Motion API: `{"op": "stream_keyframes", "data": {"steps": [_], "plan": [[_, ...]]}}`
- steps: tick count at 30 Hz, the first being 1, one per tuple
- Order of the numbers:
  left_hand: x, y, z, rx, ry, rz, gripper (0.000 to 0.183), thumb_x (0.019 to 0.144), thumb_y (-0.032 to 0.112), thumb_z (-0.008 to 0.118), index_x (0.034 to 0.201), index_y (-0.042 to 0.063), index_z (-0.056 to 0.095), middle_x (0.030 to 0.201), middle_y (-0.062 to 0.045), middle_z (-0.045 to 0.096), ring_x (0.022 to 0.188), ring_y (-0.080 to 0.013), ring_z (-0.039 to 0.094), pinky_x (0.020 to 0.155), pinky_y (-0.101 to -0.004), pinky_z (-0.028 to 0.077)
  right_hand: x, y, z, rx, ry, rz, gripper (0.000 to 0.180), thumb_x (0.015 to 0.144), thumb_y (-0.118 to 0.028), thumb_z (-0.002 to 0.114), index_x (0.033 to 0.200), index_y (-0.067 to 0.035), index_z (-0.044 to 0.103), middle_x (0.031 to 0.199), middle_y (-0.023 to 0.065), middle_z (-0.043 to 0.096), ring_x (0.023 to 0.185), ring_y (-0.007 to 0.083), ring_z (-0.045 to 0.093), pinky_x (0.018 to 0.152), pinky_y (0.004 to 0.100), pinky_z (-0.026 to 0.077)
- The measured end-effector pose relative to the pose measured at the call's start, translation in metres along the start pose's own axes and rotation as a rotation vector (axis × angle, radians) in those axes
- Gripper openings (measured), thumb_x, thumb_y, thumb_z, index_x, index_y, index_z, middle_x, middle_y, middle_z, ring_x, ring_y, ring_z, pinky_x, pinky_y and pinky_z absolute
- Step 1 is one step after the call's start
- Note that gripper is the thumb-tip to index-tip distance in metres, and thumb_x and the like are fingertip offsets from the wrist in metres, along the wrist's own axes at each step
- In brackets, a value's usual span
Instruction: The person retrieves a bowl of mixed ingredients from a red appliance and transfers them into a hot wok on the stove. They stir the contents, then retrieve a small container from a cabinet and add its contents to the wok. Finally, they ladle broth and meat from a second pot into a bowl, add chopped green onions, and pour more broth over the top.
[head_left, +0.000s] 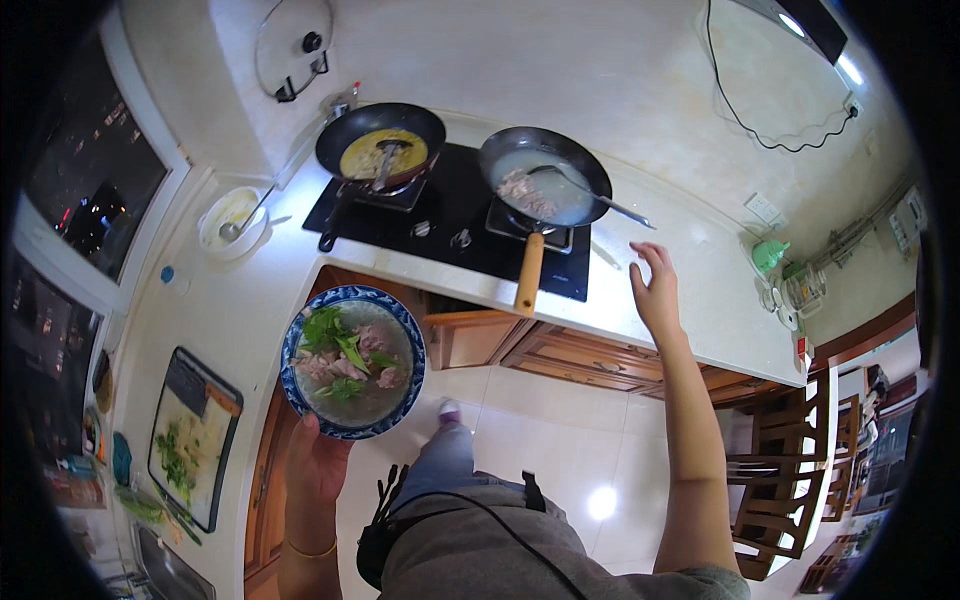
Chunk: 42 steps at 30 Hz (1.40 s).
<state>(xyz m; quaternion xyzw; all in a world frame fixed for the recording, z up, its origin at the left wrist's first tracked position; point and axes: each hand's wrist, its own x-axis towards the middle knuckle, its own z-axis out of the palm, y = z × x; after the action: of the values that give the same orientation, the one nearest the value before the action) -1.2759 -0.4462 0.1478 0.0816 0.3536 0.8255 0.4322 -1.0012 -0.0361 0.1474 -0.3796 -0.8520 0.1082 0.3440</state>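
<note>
My left hand (319, 456) grips the near rim of a blue-and-white bowl (412, 328), holding it in front of the counter's edge. Cloudy broth fills the bowl, with pieces of meat (371, 341) and green leaves (328, 328) in it. My right hand (658, 289) is raised with fingers apart and nothing in it, close to the handle of a ladle (637, 218). That ladle rests in a wok (596, 169) of whitish broth and meat pieces (525, 196) on the right burner. The wok's wooden handle (530, 274) points towards me.
A second wok (334, 146) with yellow liquid and a spatula (386, 165) sits on the left burner of the black hob (439, 210). Left are a white bowl (255, 241) with a ladle, a cutting board (210, 480) holding a cleaver (191, 382) and chopped greens, and a sink (172, 562).
</note>
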Motion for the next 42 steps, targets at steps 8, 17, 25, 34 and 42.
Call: {"op": "stream_keyframes", "data": {"steps": [8, 17, 25, 34, 42], "plan": [[0.093, -0.048, 0.033, -0.081, -0.076, -0.102, 0.042, 0.092, 0.021, 0.061, 0.126, -0.002, 0.051, 0.126, -0.013, 0.058, 0.115, -0.0233, 0.057, 0.099, -0.0392, 0.047, 0.112, 0.138, 0.061, -0.498, -0.288, 0.113, 0.062, 0.078, -0.032, 0.07, 0.127, -0.005, 0.042, 0.124, 0.0184, 0.054, 0.119, 0.0326, 0.05, 0.102, 0.0482, 0.036], [0.148, -0.078, 0.078, -0.072, -0.11, -0.069, 0.038, 0.095, 0.018, 0.056, 0.127, -0.002, 0.052, 0.131, -0.014, 0.055, 0.12, -0.0241, 0.054, 0.102, -0.0397, 0.045, 0.133, 0.166, 0.068, -0.28, -0.576, 0.072, 0.03, 0.093, -0.021, 0.054, 0.115, -0.001, 0.049, 0.103, 0.0253, 0.063, 0.096, 0.04, 0.061, 0.083, 0.0453, 0.049], [0.153, -0.113, 0.135, 0.027, -0.03, 0.011, 0.042, 0.093, 0.025, 0.06, 0.125, -0.002, 0.053, 0.125, -0.013, 0.059, 0.112, -0.0216, 0.06, 0.097, -0.0355, 0.049, 0.146, 0.185, 0.044, 0.027, -0.464, 0.209, 0.03, 0.097, -0.025, 0.05, 0.097, 0.004, 0.059, 0.068, 0.015, 0.061, 0.062, 0.0263, 0.059, 0.063, 0.039, 0.047], [0.13, -0.193, 0.203, -0.078, 0.187, 0.08, 0.02, 0.092, 0.019, 0.063, 0.102, 0.002, 0.061, 0.098, -0.006, 0.068, 0.087, -0.0138, 0.065, 0.079, -0.0272, 0.054, 0.194, 0.205, 0.031, 0.434, -0.99, 0.594, 0.03, 0.098, -0.027, 0.046, 0.093, -0.001, 0.061, 0.061, -0.0006, 0.049, 0.046, 0.0087, 0.041, 0.039, 0.0249, 0.03], [0.118, -0.249, 0.241, -0.149, 0.223, 0.14, 0.027, 0.093, 0.016, 0.061, 0.112, -0.002, 0.058, 0.108, -0.01, 0.066, 0.096, -0.0158, 0.064, 0.086, -0.0298, 0.053, 0.219, 0.211, 0.009, 0.55, -1.129, 0.594, 0.028, 0.099, -0.026, 0.046, 0.097, -0.003, 0.062, 0.059, -0.0064, 0.046, 0.045, 0.0039, 0.034, 0.04, 0.0214, 0.026]]}}
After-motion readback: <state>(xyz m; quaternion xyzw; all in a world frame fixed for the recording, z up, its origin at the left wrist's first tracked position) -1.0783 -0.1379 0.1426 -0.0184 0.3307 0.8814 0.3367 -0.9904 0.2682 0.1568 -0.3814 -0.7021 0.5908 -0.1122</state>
